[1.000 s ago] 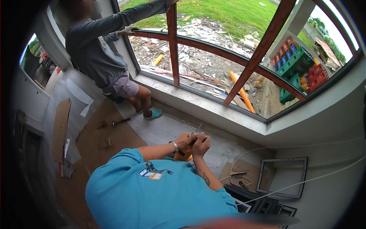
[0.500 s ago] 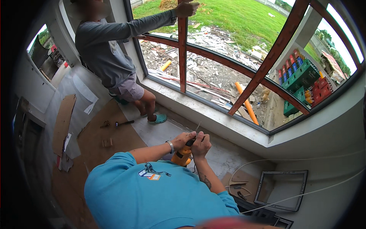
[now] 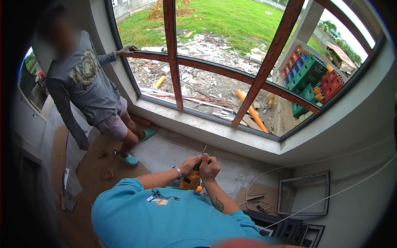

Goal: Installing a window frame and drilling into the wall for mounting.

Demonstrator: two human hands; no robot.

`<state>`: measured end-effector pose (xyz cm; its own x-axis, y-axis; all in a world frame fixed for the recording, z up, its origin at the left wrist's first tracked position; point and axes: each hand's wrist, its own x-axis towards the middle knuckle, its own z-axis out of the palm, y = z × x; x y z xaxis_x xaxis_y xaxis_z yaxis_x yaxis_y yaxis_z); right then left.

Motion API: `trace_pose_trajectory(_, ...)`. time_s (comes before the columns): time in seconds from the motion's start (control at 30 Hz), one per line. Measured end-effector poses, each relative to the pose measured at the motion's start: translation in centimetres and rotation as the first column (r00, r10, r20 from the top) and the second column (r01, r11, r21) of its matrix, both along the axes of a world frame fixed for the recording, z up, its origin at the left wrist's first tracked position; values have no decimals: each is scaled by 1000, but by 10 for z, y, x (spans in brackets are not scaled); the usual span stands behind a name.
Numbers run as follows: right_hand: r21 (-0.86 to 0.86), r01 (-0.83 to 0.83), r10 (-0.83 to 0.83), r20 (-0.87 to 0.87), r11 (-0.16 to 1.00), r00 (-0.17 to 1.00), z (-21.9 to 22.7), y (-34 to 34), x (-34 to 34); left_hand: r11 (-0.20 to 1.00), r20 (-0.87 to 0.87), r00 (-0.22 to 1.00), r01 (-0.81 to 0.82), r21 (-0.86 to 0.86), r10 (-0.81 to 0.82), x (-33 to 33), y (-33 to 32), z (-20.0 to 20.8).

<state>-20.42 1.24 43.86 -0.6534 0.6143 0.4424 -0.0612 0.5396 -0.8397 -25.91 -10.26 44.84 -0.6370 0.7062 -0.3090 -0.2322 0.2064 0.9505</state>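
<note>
A yellow power drill (image 3: 191, 182) is held upright against my front, with a thin bit (image 3: 204, 149) pointing up toward the window. My left hand (image 3: 189, 166), with a metal watch at the wrist, is closed round the drill's dark front end. Right beside it, my right hand (image 3: 209, 168) is closed at the chuck near the base of the bit; the fingers partly hide the chuck. Both thumbs meet at the top of the drill. The drill's grip is hidden by my blue shirt (image 3: 178, 211).
A co-worker (image 3: 89, 78) stands at the left, one hand on the window frame (image 3: 175, 82). Cardboard (image 3: 124, 167) covers part of the floor. Dark frames (image 3: 304, 193) and a pale cable (image 3: 285, 166) lie at the right. A white sill (image 3: 198, 122) runs ahead.
The co-worker has lowered the raised arm to the window frame, turned toward me and stepped nearer. My view has shifted slightly; my hands stay together on the drill.
</note>
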Motion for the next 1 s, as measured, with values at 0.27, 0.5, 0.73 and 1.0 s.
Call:
trace_pose_trajectory(0.27, -3, 2, -2, 11, 1000, 1000, -26, -1, -14, 995, -81, 994, -73, -71, 67, -2, -7, -23)
trace_pose_trajectory(0.5, -50, 21, -22, -27, 999, 999, -34, 3, -22, 984, -107, 990, -109, -140, 94, -12, 0, -33)
trace_pose_trajectory(0.73, 311, -137, 217, -240, 940, 946, -41, 43, -26, 972, 82, 996, -24, -232, 44, -16, 19, -14)
trace_pose_trajectory(1.0, -25, 101, -98, 121, 995, 988, -12, 48, 2, 982, -68, 993, 88, -169, -101, -8, 50, -22)
